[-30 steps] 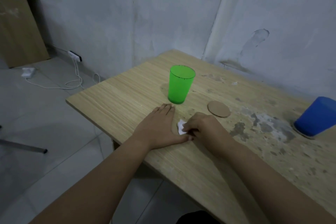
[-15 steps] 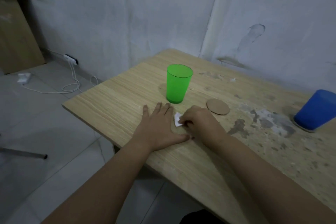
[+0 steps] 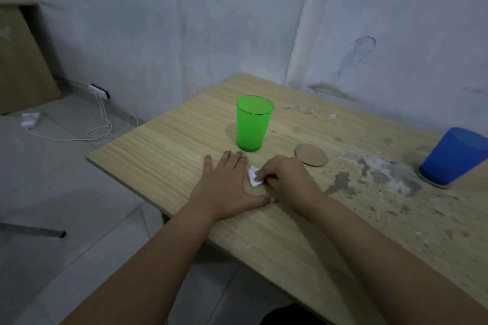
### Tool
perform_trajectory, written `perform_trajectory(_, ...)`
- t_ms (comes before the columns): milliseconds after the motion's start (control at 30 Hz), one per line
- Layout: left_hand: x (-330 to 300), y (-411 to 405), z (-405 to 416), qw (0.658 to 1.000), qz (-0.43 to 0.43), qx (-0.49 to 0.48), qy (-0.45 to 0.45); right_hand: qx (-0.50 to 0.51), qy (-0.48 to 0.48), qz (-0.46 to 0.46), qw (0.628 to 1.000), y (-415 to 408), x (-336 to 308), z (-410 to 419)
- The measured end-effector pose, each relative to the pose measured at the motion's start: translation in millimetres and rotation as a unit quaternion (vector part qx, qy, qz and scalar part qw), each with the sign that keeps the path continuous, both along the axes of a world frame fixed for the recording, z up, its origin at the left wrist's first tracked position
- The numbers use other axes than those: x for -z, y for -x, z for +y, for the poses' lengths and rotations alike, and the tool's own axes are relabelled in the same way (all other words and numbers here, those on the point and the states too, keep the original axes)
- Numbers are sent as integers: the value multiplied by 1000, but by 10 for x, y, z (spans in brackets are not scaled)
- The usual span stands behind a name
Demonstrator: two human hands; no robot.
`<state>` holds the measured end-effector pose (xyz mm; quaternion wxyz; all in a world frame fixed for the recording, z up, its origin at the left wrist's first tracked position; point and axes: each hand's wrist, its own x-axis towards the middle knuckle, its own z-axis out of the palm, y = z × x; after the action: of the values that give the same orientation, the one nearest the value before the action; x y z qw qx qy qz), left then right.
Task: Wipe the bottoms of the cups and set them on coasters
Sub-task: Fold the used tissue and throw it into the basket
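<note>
A green cup (image 3: 252,126) stands upright on the wooden table (image 3: 163,155), just beyond my hands. A blue cup (image 3: 453,157) sits at the right edge on a coaster (image 3: 433,184). A bare round coaster (image 3: 311,154) lies right of the green cup. My left hand (image 3: 227,187) rests flat, fingers spread, partly over another coaster (image 3: 254,190). My right hand (image 3: 286,177) pinches a small white tissue (image 3: 254,176) against that coaster.
The table's right half has worn grey patches (image 3: 383,174). Walls meet in a corner behind the table. On the floor at left lie a white power strip (image 3: 99,91) with a cable and a charger (image 3: 30,119). A brown board (image 3: 21,60) leans on the wall.
My left hand's fingers have spread apart on the table. The right hand with the tissue has shifted slightly forward over the coaster. The cups have not moved.
</note>
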<state>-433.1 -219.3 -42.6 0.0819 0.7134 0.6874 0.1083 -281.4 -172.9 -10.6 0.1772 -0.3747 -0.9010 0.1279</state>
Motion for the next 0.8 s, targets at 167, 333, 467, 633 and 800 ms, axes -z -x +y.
perform_trajectory(167, 19, 3, 12, 1000, -3, -8, -5, 96, 9, -36, 995, -14, 18, 238)
perform_trajectory(333, 16, 22, 3, 998, -57, 13, -31, 98, -62, -69, 991, 302, 96, 151)
perform_trajectory(467, -42, 52, -43, 982, -176, 15, -63, 30, 13, -34, 999, 127, -11, 62)
perform_trajectory(633, -23, 141, 18, 937, -336, 37, -87, 115, 292, 256, 914, -123, -66, 128)
perform_trajectory(800, -158, 170, 26, 834, -549, -32, -47, 107, 457, 432, 770, -61, -33, 68)
